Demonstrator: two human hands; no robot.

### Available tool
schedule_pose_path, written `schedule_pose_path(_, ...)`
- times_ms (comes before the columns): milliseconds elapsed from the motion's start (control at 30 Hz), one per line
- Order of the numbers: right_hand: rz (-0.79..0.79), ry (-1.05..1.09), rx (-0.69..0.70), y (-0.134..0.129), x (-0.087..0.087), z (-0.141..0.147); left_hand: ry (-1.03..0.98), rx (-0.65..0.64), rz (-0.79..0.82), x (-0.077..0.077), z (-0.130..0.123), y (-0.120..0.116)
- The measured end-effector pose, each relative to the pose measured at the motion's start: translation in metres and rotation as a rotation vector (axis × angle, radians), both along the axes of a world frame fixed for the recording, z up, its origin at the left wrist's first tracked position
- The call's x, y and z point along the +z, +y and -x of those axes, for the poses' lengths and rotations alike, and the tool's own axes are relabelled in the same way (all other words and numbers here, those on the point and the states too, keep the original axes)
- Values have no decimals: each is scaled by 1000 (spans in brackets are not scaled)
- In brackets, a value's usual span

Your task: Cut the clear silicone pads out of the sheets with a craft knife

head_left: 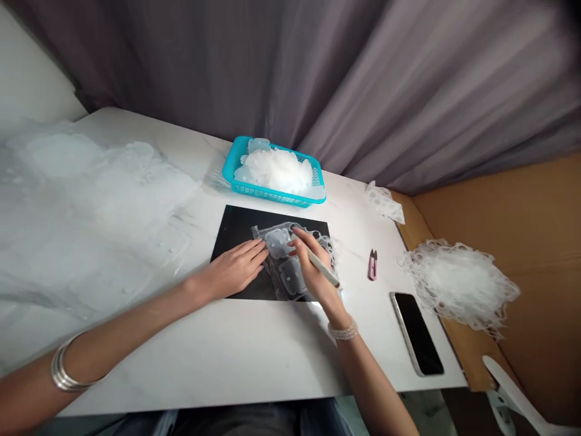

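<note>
A translucent plastic sheet [290, 274] with rounded shapes and a lacy cut edge lies on a black mat [236, 233]. My left hand [240, 264] rests flat with outstretched fingers, its fingertips on the sheet's left side. In my right hand [313, 263] is a slim, pale pen-like tool [323, 269], gripped between thumb and fingers and slanting down toward the sheet. The tool's tip is too small to make out, so I cannot tell whether it touches the plastic.
Behind the mat, a turquoise basket [272, 195] holds a heap of translucent pieces [279, 169]. Many plastic sheets [113, 200] cover the left side. Pink thread snips [373, 266], a phone [416, 333], a plastic scrap [384, 203] and a pile of cut-out offcuts [463, 284] are at right.
</note>
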State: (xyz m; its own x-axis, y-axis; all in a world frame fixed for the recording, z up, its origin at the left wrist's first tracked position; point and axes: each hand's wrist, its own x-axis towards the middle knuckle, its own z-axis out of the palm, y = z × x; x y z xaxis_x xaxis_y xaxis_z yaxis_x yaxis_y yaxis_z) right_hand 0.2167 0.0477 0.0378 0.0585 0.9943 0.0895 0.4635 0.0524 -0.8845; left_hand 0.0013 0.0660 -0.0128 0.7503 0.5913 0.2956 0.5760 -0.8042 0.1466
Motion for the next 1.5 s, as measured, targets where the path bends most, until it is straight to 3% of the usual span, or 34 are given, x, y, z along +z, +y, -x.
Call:
schedule_pose_path(133, 62, -94, 91, -4, -6, 20, -32, 0, 17, -2, 1, 3)
schedule_pose_path(533, 9, -401, 124, -7, -1, 36, -122, -16, 95, -7, 0, 1)
schedule_pose_path(667, -16, -517, 228, -14, -2, 33, -214, -2, 157, -8, 0, 1)
schedule_pose_path(767, -79, -516, 306, -21, -2, 25, -221, 4, 177, -7, 1, 1)
schedule_pose_path(1067, -208, -529, 326, -7, -18, 26, -33, -37, 76, 1, 4, 1)
schedule_pose_path(1200, -227, -487, 287, 0, -25, 26, -44, -58, 63, 4, 6, 0)
schedule_pose_path(1500, -219, -501, 328, 7, -26, 24, -72, -129, 38, -12, 11, 8)
